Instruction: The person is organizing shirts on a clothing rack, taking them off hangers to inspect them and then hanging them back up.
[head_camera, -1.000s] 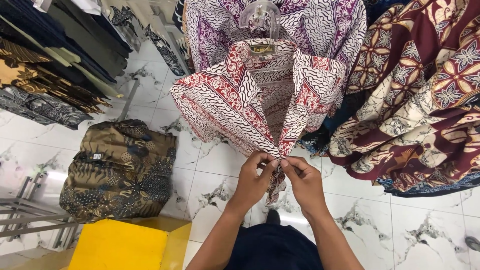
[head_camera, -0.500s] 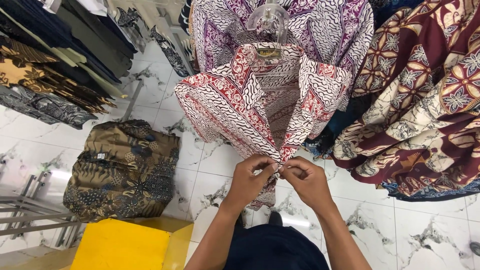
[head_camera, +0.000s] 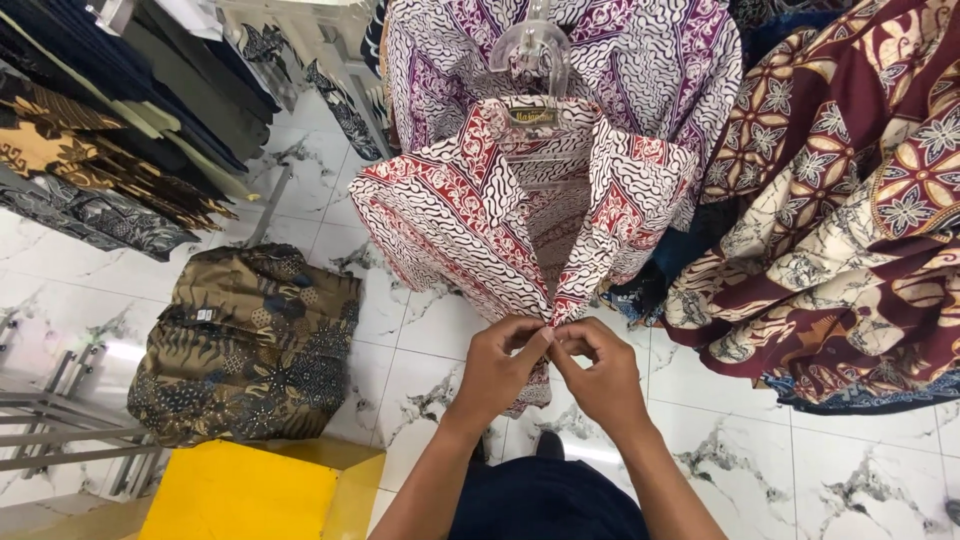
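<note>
At frame centre, the left hand (head_camera: 500, 365) and right hand (head_camera: 600, 372) pinch the front edges (fingertips meeting) of the red patterned shirt (head_camera: 470, 220).

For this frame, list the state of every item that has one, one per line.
Red and white patterned shirt: hanging on a clear plastic hanger, front open above the hands, edges pinched together lower down.
Left hand: fingertips pinching the shirt front.
Right hand: fingertips pinching the same spot.
Brown patterned folded garments: stacked beside the white marble floor.
Purple patterned shirt: hanging behind.
</note>
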